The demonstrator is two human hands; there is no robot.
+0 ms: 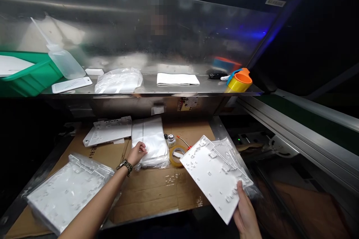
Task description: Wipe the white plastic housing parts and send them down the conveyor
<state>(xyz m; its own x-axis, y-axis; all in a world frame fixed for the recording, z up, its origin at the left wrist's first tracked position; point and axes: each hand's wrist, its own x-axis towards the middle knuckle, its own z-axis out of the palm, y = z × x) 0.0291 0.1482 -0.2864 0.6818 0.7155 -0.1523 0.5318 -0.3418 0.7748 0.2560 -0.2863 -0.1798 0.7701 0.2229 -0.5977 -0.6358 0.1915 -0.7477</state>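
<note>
My right hand [245,211] grips a white molded plastic panel [211,179] by its lower right edge, tilted, its face dotted with small clips and ribs. My left hand [137,153], with a watch and a braided bracelet on the wrist, is closed in a pinch at the stack of clear plastic bags [153,138]; the fingertips are partly hidden. Behind the held panel lie more panels in clear plastic [227,149]. To the left, bagged white panels [70,190] rest beside my forearm, and an unwrapped white panel [109,130] lies farther back.
A tape roll [176,157], a small white-and-silver container [170,140] and a red-tipped tool [183,142] sit on the cardboard [146,194]. The shelf above carries a green bin [33,74], squeeze bottle [66,63], folded white cloth [178,79] and yellow-orange tape [241,81]. A conveyor rail [297,134] runs right.
</note>
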